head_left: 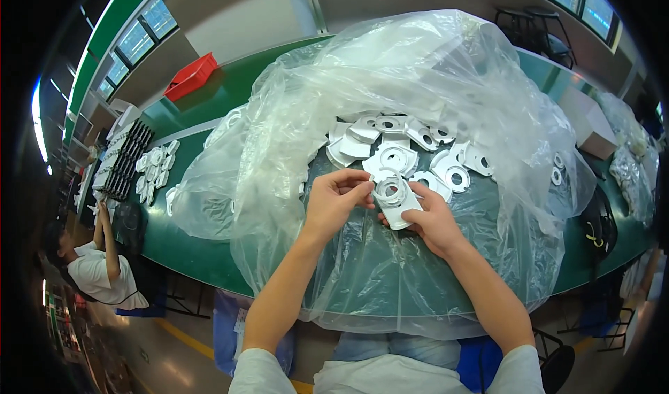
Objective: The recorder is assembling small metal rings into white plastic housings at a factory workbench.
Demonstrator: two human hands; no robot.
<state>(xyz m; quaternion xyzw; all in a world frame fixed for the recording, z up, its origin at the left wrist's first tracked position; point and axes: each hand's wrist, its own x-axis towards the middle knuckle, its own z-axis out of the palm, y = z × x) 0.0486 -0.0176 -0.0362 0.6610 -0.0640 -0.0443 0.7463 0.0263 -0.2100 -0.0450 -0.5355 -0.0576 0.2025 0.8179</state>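
Between my two hands is a white plastic part (399, 216) with a round ring at one end and a flat, tab-like end. My right hand (435, 221) grips the flat end, thumb on top and fingers beneath. At the ring's left edge, my left hand (334, 202) pinches with thumb and forefinger; the exact contact is partly hidden. Just beyond my hands, a loose heap of similar white parts (395, 158) lies inside a large clear plastic bag (293, 101), whose mouth opens toward me.
The bag spreads over a green table (198, 255). A red tray (191, 77) stands far left. At left, a person (111, 272) reaches toward stacked black trays (122, 160) beside white pieces (155, 170). A white box (587, 124) and black bag (599, 223) sit right.
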